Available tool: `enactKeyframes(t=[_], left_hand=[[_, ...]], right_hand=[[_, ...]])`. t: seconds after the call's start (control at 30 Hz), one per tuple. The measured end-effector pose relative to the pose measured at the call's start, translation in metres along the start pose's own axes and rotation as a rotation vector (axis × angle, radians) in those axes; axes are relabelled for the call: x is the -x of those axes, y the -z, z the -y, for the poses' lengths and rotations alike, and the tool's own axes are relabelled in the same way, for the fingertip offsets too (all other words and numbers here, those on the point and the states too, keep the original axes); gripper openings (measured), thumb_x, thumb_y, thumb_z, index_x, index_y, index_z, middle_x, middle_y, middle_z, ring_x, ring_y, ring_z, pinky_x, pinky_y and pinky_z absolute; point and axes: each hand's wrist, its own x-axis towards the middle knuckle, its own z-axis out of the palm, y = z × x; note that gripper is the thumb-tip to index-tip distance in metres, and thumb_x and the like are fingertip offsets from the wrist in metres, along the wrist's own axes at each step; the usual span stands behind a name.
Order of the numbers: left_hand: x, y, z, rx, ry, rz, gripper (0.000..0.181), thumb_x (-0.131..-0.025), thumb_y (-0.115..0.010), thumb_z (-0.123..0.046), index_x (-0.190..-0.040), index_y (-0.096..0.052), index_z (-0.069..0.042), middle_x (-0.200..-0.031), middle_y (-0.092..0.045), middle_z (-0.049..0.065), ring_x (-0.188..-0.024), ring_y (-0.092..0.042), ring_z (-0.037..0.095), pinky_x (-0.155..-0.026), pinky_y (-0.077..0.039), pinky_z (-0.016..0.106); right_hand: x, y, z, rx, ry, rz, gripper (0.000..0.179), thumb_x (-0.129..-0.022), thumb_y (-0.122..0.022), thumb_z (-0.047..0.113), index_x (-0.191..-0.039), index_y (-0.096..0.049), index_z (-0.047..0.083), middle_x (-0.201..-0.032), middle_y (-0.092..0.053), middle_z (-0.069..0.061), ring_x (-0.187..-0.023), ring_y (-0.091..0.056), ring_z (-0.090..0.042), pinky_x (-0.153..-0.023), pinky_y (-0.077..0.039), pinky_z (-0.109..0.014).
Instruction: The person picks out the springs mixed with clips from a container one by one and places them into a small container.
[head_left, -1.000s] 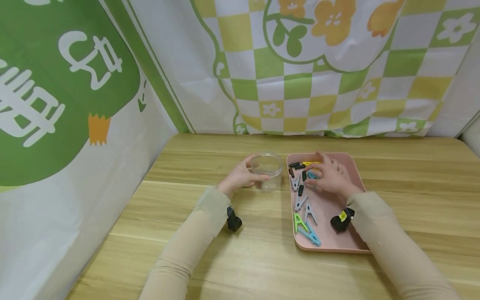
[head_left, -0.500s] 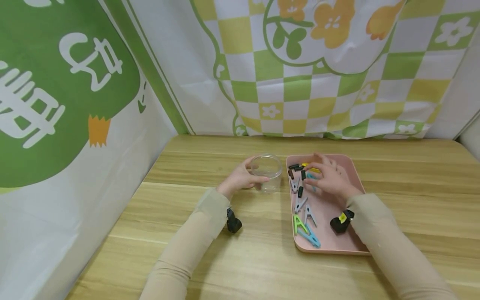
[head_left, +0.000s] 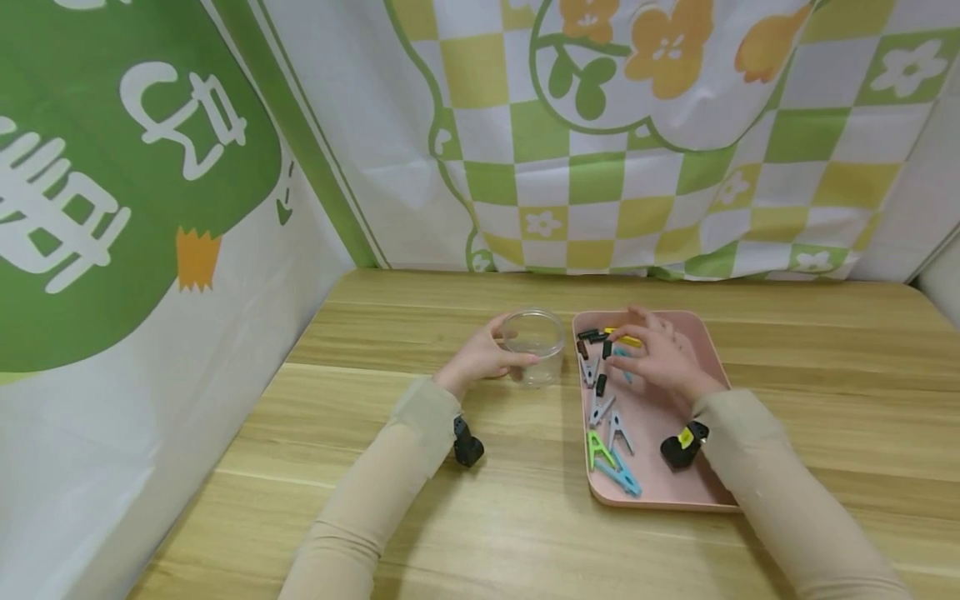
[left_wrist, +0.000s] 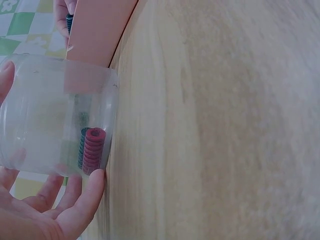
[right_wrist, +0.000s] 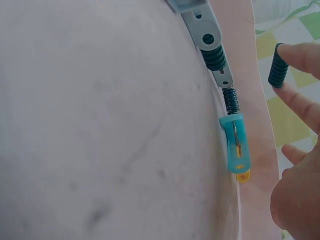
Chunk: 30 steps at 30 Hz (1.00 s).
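Observation:
My left hand [head_left: 480, 358] grips a clear plastic jar [head_left: 546, 367] standing on the table left of the pink tray [head_left: 647, 425], thumb and fingers on opposite sides. A red coil spring [left_wrist: 93, 150] and a dark green one [left_wrist: 81, 145] show through its wall near the base in the left wrist view. Over the tray, my right hand [head_left: 660, 358] pinches a dark green coil spring [right_wrist: 278, 67] between thumb and index finger, other fingers spread. Below that hand lie a blue clothespin [right_wrist: 237, 142] and a yellow clothespin [head_left: 624, 337], partly hidden.
Along the tray's left side lie grey clothespins [head_left: 619, 430], a lime clothespin [head_left: 600, 450], a light blue clothespin [head_left: 621, 477], loose dark springs [head_left: 602, 385] and a brown spring [head_left: 582, 349]. The wooden table [head_left: 510, 517] meets a patterned cloth [head_left: 592, 175] behind.

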Motion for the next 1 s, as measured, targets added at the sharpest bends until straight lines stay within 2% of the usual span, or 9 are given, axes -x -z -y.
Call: enactKeyframes(t=[0.4,0.6,0.83,1.0], left_hand=[[0.002,-0.001,-0.002,0.005,0.000,0.003,0.089,-0.075,-0.082,-0.018,-0.147,-0.031,-0.030,-0.144,-0.038,0.009,-0.111,-0.055,0.025,-0.082,-0.051,0.034],[0.002,-0.001,-0.001,0.018,0.005,0.004,0.089,-0.075,-0.082,-0.017,-0.147,-0.032,-0.030,-0.145,-0.037,0.010,-0.113,-0.053,0.026,-0.085,-0.050,0.036],[0.003,-0.001,-0.002,0.027,0.005,0.003,0.090,-0.075,-0.081,-0.017,-0.148,-0.031,-0.029,-0.145,-0.037,0.010,-0.110,-0.054,0.025,-0.084,-0.050,0.034],[0.003,-0.001,-0.003,0.025,0.008,0.000,0.090,-0.075,-0.081,-0.016,-0.148,-0.031,-0.029,-0.145,-0.037,0.010,-0.109,-0.054,0.024,-0.082,-0.051,0.032]], right_hand=[[-0.002,0.001,0.000,-0.007,0.009,-0.012,0.033,-0.089,-0.066,0.027,-0.112,-0.061,0.004,-0.155,-0.012,-0.022,-0.137,0.000,-0.052,-0.099,-0.006,-0.074],[0.000,0.003,0.004,-0.011,0.003,-0.024,0.039,-0.090,-0.063,0.032,-0.118,-0.061,0.004,-0.156,-0.012,-0.020,-0.138,0.000,-0.051,-0.099,-0.004,-0.075],[0.000,0.004,0.009,-0.029,0.035,-0.023,0.039,-0.091,-0.061,0.032,-0.119,-0.060,0.004,-0.155,-0.012,-0.022,-0.137,0.002,-0.052,-0.098,-0.009,-0.076],[-0.001,0.005,0.013,-0.039,0.047,-0.024,0.039,-0.090,-0.061,0.030,-0.120,-0.059,0.004,-0.155,-0.010,-0.021,-0.137,0.006,-0.053,-0.097,-0.009,-0.077]])
